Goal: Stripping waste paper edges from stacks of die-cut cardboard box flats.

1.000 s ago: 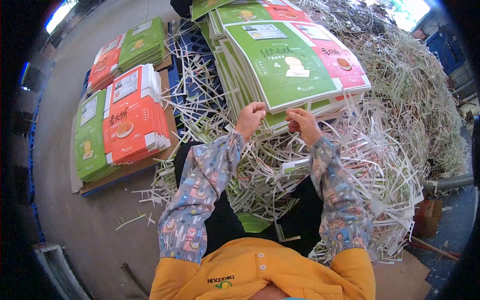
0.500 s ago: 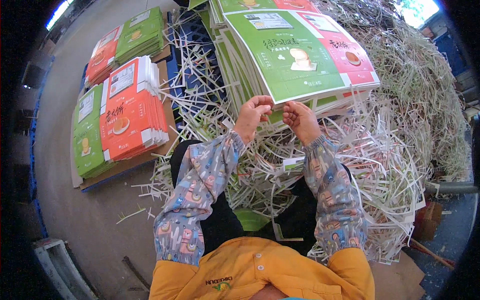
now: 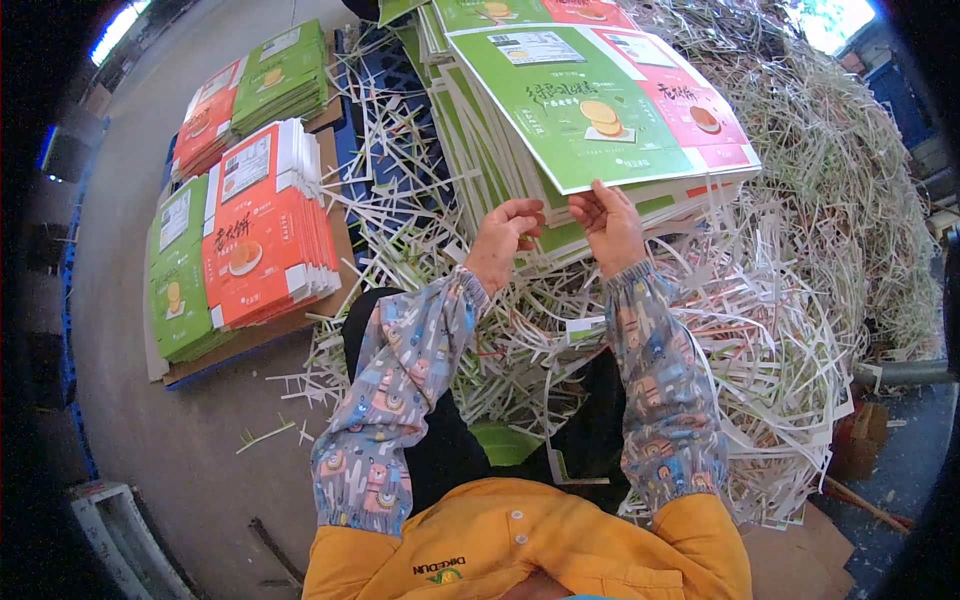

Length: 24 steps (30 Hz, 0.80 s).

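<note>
A stack of printed card sheets (image 3: 610, 110), green on the left and red on the right, lies in front of me. Its top sheet has a white border and a near left corner that stands off the sheets below. At the near edge of that sheet is my right hand (image 3: 612, 228), its index fingertip against the border and its other fingers loosely bent. Just left of it and slightly lower, my left hand (image 3: 506, 242) hovers by the stack's corner, fingers half curled and nothing visible in them. Both forearms wear patterned sleeve covers.
Shredded paper strips (image 3: 760, 350) heap up below and right of the stack; a larger heap (image 3: 840, 200) rises beyond. At left, piles of red cut cartons (image 3: 265, 230) and green cut cartons (image 3: 180, 270) lie on cardboard over a blue pallet (image 3: 355, 130).
My right hand has risen slightly, its index finger now up at the sheet's edge. The near left corner of the top sheet has shifted up and right. My left hand barely moved.
</note>
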Tool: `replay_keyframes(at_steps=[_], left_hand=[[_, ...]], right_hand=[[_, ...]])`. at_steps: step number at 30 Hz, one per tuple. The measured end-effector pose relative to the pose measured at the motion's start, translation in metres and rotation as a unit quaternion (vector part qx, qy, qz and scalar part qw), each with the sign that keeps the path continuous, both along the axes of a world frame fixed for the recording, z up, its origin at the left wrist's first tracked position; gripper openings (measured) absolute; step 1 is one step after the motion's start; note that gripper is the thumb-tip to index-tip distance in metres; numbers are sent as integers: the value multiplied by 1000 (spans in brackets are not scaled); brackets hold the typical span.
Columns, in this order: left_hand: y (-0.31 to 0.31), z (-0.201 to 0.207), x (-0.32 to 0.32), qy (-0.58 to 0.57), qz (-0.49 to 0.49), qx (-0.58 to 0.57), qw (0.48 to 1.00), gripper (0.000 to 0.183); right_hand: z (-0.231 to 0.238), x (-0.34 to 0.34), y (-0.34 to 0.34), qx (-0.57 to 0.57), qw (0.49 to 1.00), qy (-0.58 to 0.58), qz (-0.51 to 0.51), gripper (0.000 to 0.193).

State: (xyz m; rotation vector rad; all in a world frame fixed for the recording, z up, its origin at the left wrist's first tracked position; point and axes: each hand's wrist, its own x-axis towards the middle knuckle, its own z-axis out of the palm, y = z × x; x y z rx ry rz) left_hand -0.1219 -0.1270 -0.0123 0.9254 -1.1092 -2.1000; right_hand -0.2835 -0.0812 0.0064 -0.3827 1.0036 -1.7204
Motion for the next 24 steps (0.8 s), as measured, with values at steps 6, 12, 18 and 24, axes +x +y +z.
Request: replay_keyframes(at_steps=[6, 12, 18, 24], left_hand=[[-1, -5, 1, -3, -16, -28, 999, 27], [2, -10, -6, 2, -21, -13, 1000, 27], [5, -11, -10, -16, -10, -14, 1000, 28], [11, -8, -11, -36, 4, -51, 998, 28]], right_hand=[[4, 3, 0, 6, 999, 22, -30, 10], [3, 4, 0, 18, 999, 23, -42, 9], [2, 3, 0, 27, 999, 15, -37, 11], [2, 2, 1, 32, 998, 19, -40, 11]])
